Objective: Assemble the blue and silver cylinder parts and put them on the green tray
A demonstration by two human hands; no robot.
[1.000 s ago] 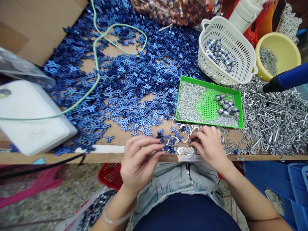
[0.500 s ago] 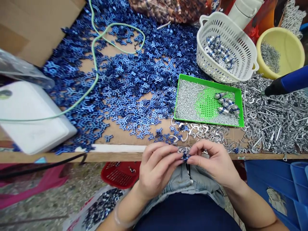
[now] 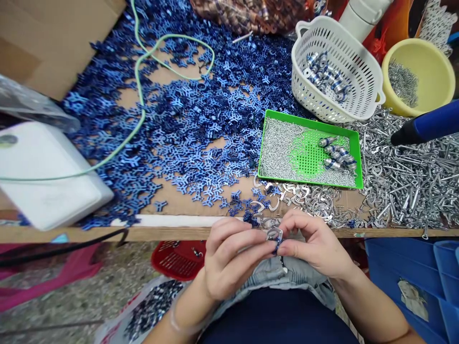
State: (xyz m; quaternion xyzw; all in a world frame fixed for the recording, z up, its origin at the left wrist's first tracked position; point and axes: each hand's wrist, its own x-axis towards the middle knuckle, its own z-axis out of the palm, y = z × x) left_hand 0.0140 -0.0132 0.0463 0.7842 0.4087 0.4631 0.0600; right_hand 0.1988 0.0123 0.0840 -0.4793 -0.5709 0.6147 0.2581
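At the table's front edge my left hand pinches a small blue metal part with a curved silver piece against it. From the other side, the fingertips of my right hand close on the same small parts. My fingers cover most of the blue part, so how the two pieces join is hidden. Just beyond my hands lie loose curved silver pieces and a few blue three-armed parts.
Blue three-armed parts cover the table's left and middle. A green tray holds tiny silver pieces and several cylinders. Behind it stand a white basket and a yellow bowl. A blue-handled tool juts in above silver screw-like parts.
Both hands have shifted slightly down and closer to my body. The curved silver piece between the fingertips now stands tilted up and shows more clearly.
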